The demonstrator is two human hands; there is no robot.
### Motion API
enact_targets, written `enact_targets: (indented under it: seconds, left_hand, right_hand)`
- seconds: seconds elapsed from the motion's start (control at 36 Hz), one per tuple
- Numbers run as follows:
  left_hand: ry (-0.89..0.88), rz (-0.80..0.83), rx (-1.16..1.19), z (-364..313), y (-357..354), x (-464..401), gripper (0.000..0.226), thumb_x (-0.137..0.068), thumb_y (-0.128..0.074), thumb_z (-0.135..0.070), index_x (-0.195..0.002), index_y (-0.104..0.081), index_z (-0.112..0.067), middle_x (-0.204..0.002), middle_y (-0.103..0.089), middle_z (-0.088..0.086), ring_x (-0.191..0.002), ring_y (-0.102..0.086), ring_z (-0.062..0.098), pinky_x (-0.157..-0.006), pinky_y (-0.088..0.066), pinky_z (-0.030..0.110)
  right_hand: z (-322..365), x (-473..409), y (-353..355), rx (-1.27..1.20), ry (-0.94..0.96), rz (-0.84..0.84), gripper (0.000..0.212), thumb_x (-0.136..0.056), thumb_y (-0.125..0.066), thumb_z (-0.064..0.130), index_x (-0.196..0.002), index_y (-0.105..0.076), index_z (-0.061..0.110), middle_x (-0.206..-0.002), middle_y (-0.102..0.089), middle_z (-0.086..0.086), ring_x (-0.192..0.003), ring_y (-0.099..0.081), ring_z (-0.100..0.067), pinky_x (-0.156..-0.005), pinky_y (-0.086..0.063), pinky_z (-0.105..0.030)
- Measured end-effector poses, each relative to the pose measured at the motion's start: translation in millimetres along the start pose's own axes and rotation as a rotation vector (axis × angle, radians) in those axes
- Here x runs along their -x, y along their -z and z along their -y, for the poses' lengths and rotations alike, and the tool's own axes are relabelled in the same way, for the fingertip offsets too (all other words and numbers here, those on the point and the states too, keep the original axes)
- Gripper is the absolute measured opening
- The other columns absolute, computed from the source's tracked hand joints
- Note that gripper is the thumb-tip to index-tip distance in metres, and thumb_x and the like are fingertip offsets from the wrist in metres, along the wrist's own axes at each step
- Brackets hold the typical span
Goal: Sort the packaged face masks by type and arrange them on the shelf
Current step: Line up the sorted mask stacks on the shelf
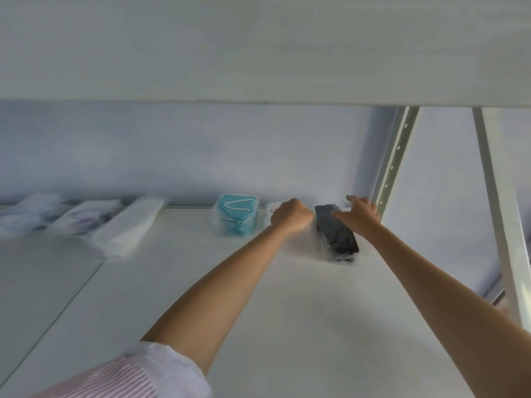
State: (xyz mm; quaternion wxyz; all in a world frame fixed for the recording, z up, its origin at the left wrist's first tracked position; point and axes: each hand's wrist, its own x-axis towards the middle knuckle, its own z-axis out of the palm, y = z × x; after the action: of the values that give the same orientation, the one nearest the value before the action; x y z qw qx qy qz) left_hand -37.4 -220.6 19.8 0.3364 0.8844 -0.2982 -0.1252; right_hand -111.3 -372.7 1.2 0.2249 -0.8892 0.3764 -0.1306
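**Masks lined along the back of the white shelf**

On the white shelf point(287, 297), from the left: three blurred clear-wrapped pale mask packets point(83, 218) lying aslant; one stack of teal masks in clear wrap point(236, 214); one small white packet point(270, 214), mostly hidden; one stack of black masks in clear wrap point(340, 237); a perforated white metal upright point(393, 159). The left hand point(291, 215), arm outstretched, has its fingers curled at the white packet; whether they grasp it I cannot tell; the right hand point(359, 215) rests spread, fingers released, on the black stack's far end.
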Motion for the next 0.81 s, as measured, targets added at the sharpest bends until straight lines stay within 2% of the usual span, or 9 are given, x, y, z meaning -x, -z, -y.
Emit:
enact_targets:
  seconds: [0.11, 0.14, 0.25, 0.31, 0.42, 0.56, 0.64, 0.69, 0.81]
  left_hand:
    - [-0.080, -0.110, -0.124, 22.0, 46.8, 7.1, 0.022, -0.085, -0.050, -0.017, -0.063, -0.052, -0.011, -0.089, -0.067, 0.018, -0.087, -0.061, 0.037, -0.064, -0.037, 0.030]
    - [-0.095, -0.137, -0.172, 31.4, 57.0, 7.7, 0.022, -0.086, -0.048, -0.017, -0.065, -0.053, -0.012, -0.090, -0.067, 0.017, -0.087, -0.060, 0.037, -0.065, -0.036, 0.029]
    - [-0.109, -0.233, -0.363, 74.7, 98.3, 11.9, 0.028, -0.092, -0.046, -0.025, -0.103, -0.071, -0.019, -0.108, -0.068, 0.007, -0.101, -0.060, 0.032, -0.079, -0.042, 0.029]
    - [-0.097, -0.266, -0.430, 98.5, 118.4, 17.2, 0.029, -0.094, -0.044, -0.026, -0.107, -0.070, -0.021, -0.111, -0.067, 0.007, -0.103, -0.060, 0.031, -0.079, -0.041, 0.030]
    - [-0.064, -0.301, -0.533, 148.1, 154.8, 32.3, 0.026, -0.092, -0.043, -0.023, -0.092, -0.068, -0.013, -0.098, -0.067, 0.010, -0.093, -0.060, 0.034, -0.068, -0.038, 0.029]
    - [0.008, -0.305, -0.554, 206.0, 197.0, 47.7, 0.024, -0.089, -0.045, -0.019, -0.087, -0.068, -0.012, -0.090, -0.069, 0.011, -0.078, -0.056, 0.032, -0.067, -0.042, 0.031]
    - [0.032, -0.315, -0.561, 239.0, 218.8, 52.7, 0.025, -0.092, -0.046, -0.024, -0.088, -0.067, -0.011, -0.097, -0.069, 0.011, -0.089, -0.060, 0.034, -0.073, -0.045, 0.031]
    - [0.043, -0.295, -0.547, 259.0, 232.5, 55.5, 0.028, -0.094, -0.046, -0.027, -0.100, -0.071, -0.016, -0.106, -0.069, 0.008, -0.100, -0.061, 0.032, -0.080, -0.046, 0.031]
    - [0.069, -0.235, -0.506, 293.9, 258.0, 54.9, 0.028, -0.095, -0.046, -0.028, -0.106, -0.071, -0.018, -0.108, -0.069, 0.008, -0.102, -0.061, 0.031, -0.084, -0.047, 0.032]
  right_hand:
    - [43.4, 12.4, 1.9, 0.184, 0.223, -0.060, 0.049, -0.094, -0.048, 0.034, -0.140, -0.044, 0.016, -0.143, -0.040, -0.012, -0.132, -0.032, -0.032, -0.107, -0.029, -0.042]
    - [55.2, 16.5, 0.4, 0.231, 0.268, -0.060, 0.047, -0.095, -0.046, 0.033, -0.139, -0.046, 0.016, -0.142, -0.042, -0.011, -0.130, -0.035, -0.031, -0.105, -0.030, -0.041]
    - [102.3, 32.9, -16.3, 0.330, 0.418, -0.018, 0.046, -0.097, -0.042, 0.035, -0.138, -0.046, 0.015, -0.141, -0.044, -0.010, -0.129, -0.038, -0.029, -0.104, -0.031, -0.039]
    - [126.4, 42.4, -28.6, 0.333, 0.466, 0.019, 0.047, -0.097, -0.042, 0.037, -0.138, -0.046, 0.014, -0.141, -0.044, -0.010, -0.128, -0.039, -0.029, -0.104, -0.032, -0.039]
    - [173.6, 63.0, -58.1, 0.346, 0.518, 0.103, 0.046, -0.096, -0.042, 0.035, -0.137, -0.047, 0.014, -0.138, -0.045, -0.011, -0.127, -0.040, -0.029, -0.102, -0.032, -0.038]
    - [227.2, 83.3, -101.0, 0.372, 0.539, 0.166, 0.047, -0.096, -0.044, 0.037, -0.136, -0.049, 0.013, -0.140, -0.043, -0.012, -0.129, -0.038, -0.031, -0.105, -0.031, -0.039]
    - [255.1, 94.0, -124.6, 0.352, 0.530, 0.180, 0.046, -0.096, -0.044, 0.038, -0.134, -0.050, 0.011, -0.139, -0.043, -0.012, -0.130, -0.038, -0.031, -0.105, -0.031, -0.040]
    - [272.0, 100.8, -138.2, 0.336, 0.521, 0.193, 0.046, -0.097, -0.044, 0.037, -0.135, -0.049, 0.012, -0.140, -0.044, -0.012, -0.131, -0.038, -0.031, -0.106, -0.031, -0.040]
    - [302.8, 109.3, -164.2, 0.291, 0.468, 0.209, 0.046, -0.097, -0.043, 0.037, -0.136, -0.049, 0.013, -0.142, -0.043, -0.011, -0.133, -0.037, -0.031, -0.108, -0.031, -0.040]
